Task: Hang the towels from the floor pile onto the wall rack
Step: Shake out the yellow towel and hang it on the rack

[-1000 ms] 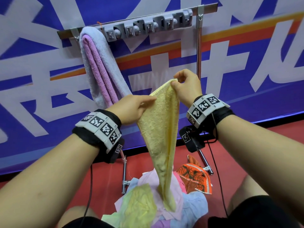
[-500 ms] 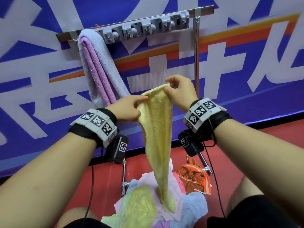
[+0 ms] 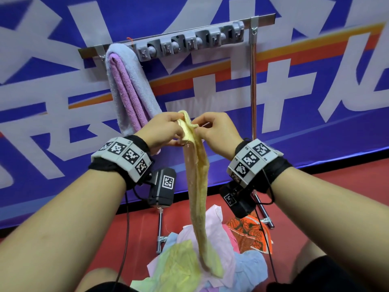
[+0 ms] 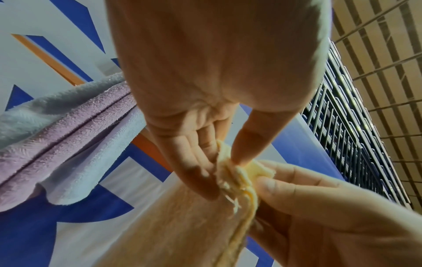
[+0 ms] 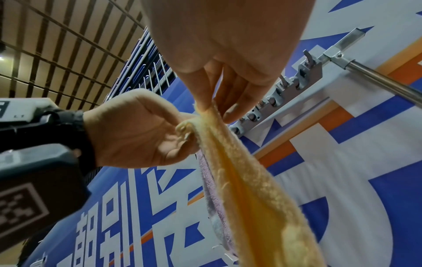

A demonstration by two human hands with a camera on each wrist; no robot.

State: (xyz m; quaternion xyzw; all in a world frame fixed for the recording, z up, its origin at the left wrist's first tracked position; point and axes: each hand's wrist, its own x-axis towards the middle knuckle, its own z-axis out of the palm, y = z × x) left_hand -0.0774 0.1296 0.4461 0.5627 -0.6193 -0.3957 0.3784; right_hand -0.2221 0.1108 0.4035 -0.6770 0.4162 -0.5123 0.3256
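1. Watching from the head view, I saw my left hand (image 3: 166, 129) and right hand (image 3: 216, 131) together pinching the yellow towel (image 3: 197, 186), hanging below the rack (image 3: 189, 46) above the floor pile (image 3: 210, 260). I judged it needed spreading before lifting.
2. Left wrist view alone showed thumb and fingers (image 4: 194, 168) clamping bunched corners.
3. Right wrist view alone showed free hooks (image 5: 285, 90) behind.

A sports hall: red court floor (image 3: 347, 192), printed blue banner (image 3: 315, 127), tiered seating (image 4: 356, 144).
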